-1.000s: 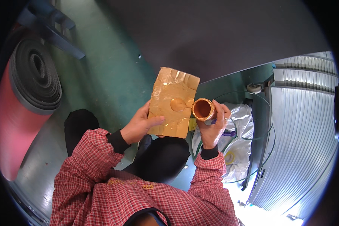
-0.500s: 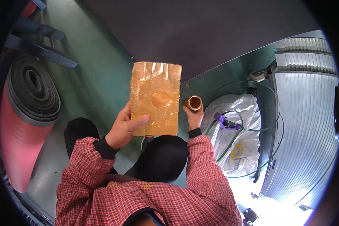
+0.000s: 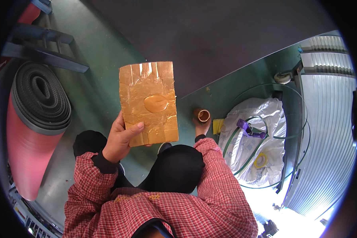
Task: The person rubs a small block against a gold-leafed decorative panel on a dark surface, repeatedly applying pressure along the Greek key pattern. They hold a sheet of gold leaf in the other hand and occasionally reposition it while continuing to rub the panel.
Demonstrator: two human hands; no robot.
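My left hand (image 3: 121, 139) grips the lower left corner of a flat cardboard piece (image 3: 148, 102) covered in shiny brown tape, with a spoon-shaped bulge under the tape at its middle. It is held upright in front of me. My right hand (image 3: 201, 126) reaches down to the green floor and holds a roll of brown tape (image 3: 203, 115) standing there, just right of the cardboard's lower edge. I am crouched, with dark trousers and red checked sleeves below.
A large pink and black rolled mat (image 3: 33, 119) lies at the left. A white sack (image 3: 254, 139) with green strapping, a purple tool (image 3: 248, 129) and a yellow roll (image 3: 261, 160) sits at the right. A yellow block (image 3: 217, 126) lies beside it. Corrugated metal wall (image 3: 325, 131) stands far right.
My left hand has raised the taped cardboard and turned it flat toward me. My right hand has lowered the tape roll from beside the cardboard down to the floor.
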